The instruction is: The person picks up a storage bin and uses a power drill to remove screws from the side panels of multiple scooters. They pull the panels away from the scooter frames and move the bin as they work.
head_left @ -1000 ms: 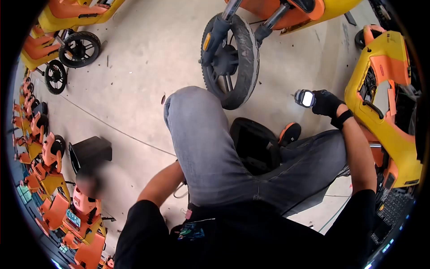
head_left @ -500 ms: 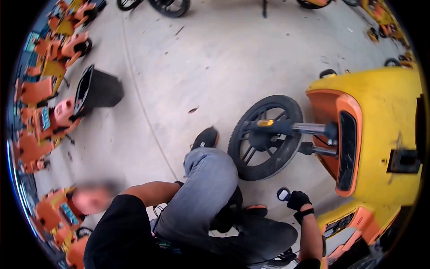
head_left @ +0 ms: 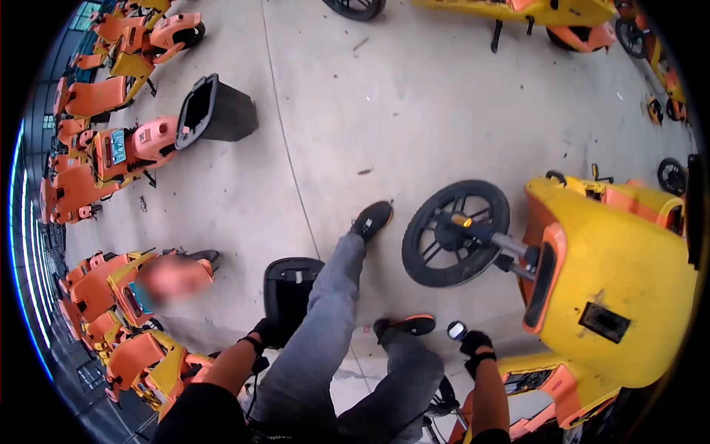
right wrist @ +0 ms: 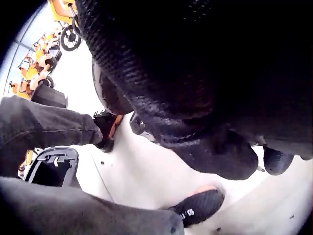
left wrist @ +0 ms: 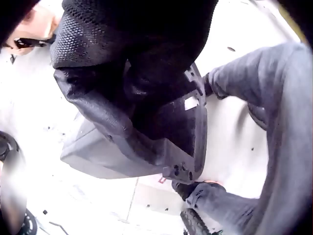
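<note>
In the head view my left hand, in a black glove, grips the near rim of a black open bin beside my left leg. The left wrist view has the fingers of this hand bent over the wall of the bin, which hangs tilted. My gloved right hand holds a small round item with a bright white face, near the scooter's front wheel. In the right wrist view the dark right hand covers most of the item.
A yellow and orange scooter body is close on the right. Another black bin lies on the floor at the upper left, near rows of orange scooters. A person with a blurred head is at the left.
The bent legs have straightened to a standing pose. The bin has come from between the legs to their left, with my left hand on it. The right hand still holds the round item.
</note>
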`<state>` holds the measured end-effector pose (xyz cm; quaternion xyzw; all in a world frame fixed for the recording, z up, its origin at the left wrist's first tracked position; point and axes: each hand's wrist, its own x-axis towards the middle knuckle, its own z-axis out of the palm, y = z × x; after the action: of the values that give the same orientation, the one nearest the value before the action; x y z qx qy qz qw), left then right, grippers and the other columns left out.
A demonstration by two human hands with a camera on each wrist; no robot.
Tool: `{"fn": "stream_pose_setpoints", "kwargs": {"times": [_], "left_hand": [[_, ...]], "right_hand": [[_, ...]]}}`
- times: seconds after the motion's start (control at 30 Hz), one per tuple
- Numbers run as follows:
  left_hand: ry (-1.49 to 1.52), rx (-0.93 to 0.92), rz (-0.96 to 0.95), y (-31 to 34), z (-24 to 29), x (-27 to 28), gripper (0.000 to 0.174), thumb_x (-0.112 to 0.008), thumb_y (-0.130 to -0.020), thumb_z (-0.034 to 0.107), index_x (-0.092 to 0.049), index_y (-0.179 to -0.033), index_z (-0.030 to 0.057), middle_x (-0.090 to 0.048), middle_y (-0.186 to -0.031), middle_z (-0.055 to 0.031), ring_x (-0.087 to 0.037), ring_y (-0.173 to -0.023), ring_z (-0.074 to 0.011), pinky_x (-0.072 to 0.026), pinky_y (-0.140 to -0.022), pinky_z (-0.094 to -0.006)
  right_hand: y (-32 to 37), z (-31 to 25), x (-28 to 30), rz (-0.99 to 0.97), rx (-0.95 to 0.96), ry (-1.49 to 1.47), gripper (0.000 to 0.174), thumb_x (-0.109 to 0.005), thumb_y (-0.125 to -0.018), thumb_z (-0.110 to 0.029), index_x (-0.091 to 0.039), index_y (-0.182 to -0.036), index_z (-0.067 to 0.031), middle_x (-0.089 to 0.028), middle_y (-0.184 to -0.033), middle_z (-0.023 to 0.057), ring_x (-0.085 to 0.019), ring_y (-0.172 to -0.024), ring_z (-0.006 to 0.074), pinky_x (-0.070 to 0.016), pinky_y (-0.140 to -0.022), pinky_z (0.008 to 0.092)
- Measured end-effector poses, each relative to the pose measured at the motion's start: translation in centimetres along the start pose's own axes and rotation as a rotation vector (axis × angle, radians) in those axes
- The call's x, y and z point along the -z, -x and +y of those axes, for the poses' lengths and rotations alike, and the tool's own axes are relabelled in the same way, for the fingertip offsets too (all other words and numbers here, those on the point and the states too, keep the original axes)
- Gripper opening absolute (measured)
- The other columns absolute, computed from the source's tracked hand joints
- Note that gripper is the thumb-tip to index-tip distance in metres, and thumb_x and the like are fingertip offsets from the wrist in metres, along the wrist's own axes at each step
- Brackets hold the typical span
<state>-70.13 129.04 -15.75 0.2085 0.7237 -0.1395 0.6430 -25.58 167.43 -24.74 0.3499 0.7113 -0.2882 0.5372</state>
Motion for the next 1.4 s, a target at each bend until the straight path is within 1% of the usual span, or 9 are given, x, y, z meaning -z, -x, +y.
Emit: {"fn": "stream_pose_setpoints", "kwargs": {"times": [0.1, 0.3, 0.53, 0.63, 0.7, 0.83, 1.1, 1.17, 1.4], "left_hand": [[-0.103, 0.075, 0.275, -1.4, -7.6, -3.2, 0.039, -0.063, -0.075, 0.040, -0.066, -0.100, 0.0092, -0.067, -0.096, -0.0142, -0.063, -0.092, -0.0304, -0.0492, -0.078, -0.0380], [0.639, 0.547, 0.452, 5.6, -3.7, 7.9, 0.053, -0.071, -0.068, 0.042, -0.058, -0.097, -0.0004, -0.065, -0.089, -0.0233, -0.061, -0.093, -0.0393, -0.0504, -0.075, -0.0438], [-0.059, 0.110, 0.534, 1.2, -8.2, 16.3, 0.038, -0.059, -0.078, 0.027, -0.050, -0.105, 0.0033, -0.061, -0.097, -0.0265, -0.058, -0.094, -0.0426, -0.0464, -0.079, -0.0498], [-0.182, -0.030, 0.581, -0.8, -7.3, 21.9, 0.031, -0.047, -0.086, 0.027, -0.055, -0.104, 0.0029, -0.061, -0.099, -0.0228, -0.057, -0.094, -0.0423, -0.0453, -0.081, -0.0494], [-0.307, -0.085, 0.513, -3.9, -8.6, 25.4, 0.030, -0.049, -0.085, 0.022, -0.055, -0.107, 0.0025, -0.060, -0.102, -0.0220, -0.057, -0.096, -0.0391, -0.0457, -0.083, -0.0459], [-0.181, -0.106, 0.514, -1.3, -0.6, 36.3, 0.026, -0.048, -0.087, 0.024, -0.056, -0.103, 0.0065, -0.062, -0.098, -0.0204, -0.058, -0.094, -0.0376, -0.0466, -0.081, -0.0454], [-0.326, -0.280, 0.614, -4.6, 11.6, 47.3, 0.015, -0.046, -0.085, 0.017, -0.053, -0.094, 0.0078, -0.063, -0.087, -0.0201, -0.060, -0.083, -0.0402, -0.0476, -0.070, -0.0504], [-0.380, -0.395, 0.693, -6.3, 14.5, 48.6, 0.016, -0.046, -0.086, 0.021, -0.052, -0.093, 0.0076, -0.063, -0.087, -0.0204, -0.059, -0.084, -0.0403, -0.0468, -0.071, -0.0513], [-0.390, -0.352, 0.558, -10.6, 27.4, 53.1, 0.025, -0.044, -0.090, 0.030, -0.051, -0.098, 0.0076, -0.063, -0.087, -0.0205, -0.059, -0.085, -0.0402, -0.0454, -0.074, -0.0505]], "right_hand": [[2.4, -0.3, -1.2, -0.018, 0.085, 0.021, 0.032, -0.069, -0.062, -0.028, -0.069, -0.088, -0.0084, -0.065, -0.092, 0.0177, -0.063, -0.090, 0.0325, -0.0498, -0.082, 0.0418], [7.9, -2.2, 0.8, -0.146, 0.169, -0.014, 0.037, -0.070, -0.066, -0.034, -0.069, -0.090, -0.0074, -0.064, -0.097, 0.0180, -0.060, -0.097, 0.0331, -0.0473, -0.085, 0.0429], [16.6, -10.9, 14.2, -0.157, -0.064, -0.153, 0.037, -0.068, -0.069, -0.034, -0.065, -0.093, -0.0063, -0.064, -0.097, 0.0179, -0.060, -0.096, 0.0342, -0.0481, -0.083, 0.0418], [14.0, -9.3, 10.5, 0.006, 0.375, 0.065, 0.027, -0.061, -0.073, -0.028, -0.064, -0.091, -0.0072, -0.063, -0.089, 0.0186, -0.061, -0.091, 0.0341, -0.0486, -0.078, 0.0439], [14.1, -10.7, 11.1, 0.121, 0.211, -0.091, 0.024, -0.056, -0.077, -0.025, -0.063, -0.093, -0.0083, -0.062, -0.085, 0.0178, -0.061, -0.088, 0.0340, -0.0488, -0.075, 0.0441], [16.0, -17.9, 21.9, 0.302, 0.264, -0.355, 0.042, -0.073, -0.067, -0.031, -0.056, -0.094, -0.0038, -0.063, -0.086, 0.0184, -0.060, -0.084, 0.0369, -0.0487, -0.072, 0.0428], [15.2, -20.2, 31.8, 0.620, 0.409, -0.776, 0.031, -0.064, -0.077, -0.014, -0.057, -0.105, -0.0044, -0.065, -0.090, 0.0109, -0.063, -0.085, 0.0249, -0.0492, -0.072, 0.0326], [15.4, -21.7, 35.8, 0.554, 0.172, -1.177, 0.034, -0.063, -0.080, -0.013, -0.054, -0.112, -0.0042, -0.065, -0.092, 0.0081, -0.062, -0.084, 0.0196, -0.0493, -0.073, 0.0319], [7.6, -20.5, 36.8, 0.917, 0.187, -0.732, 0.019, -0.058, -0.080, -0.015, -0.060, -0.095, -0.0029, -0.061, -0.081, 0.0153, -0.060, -0.080, 0.0329, -0.0478, -0.071, 0.0403]]}}
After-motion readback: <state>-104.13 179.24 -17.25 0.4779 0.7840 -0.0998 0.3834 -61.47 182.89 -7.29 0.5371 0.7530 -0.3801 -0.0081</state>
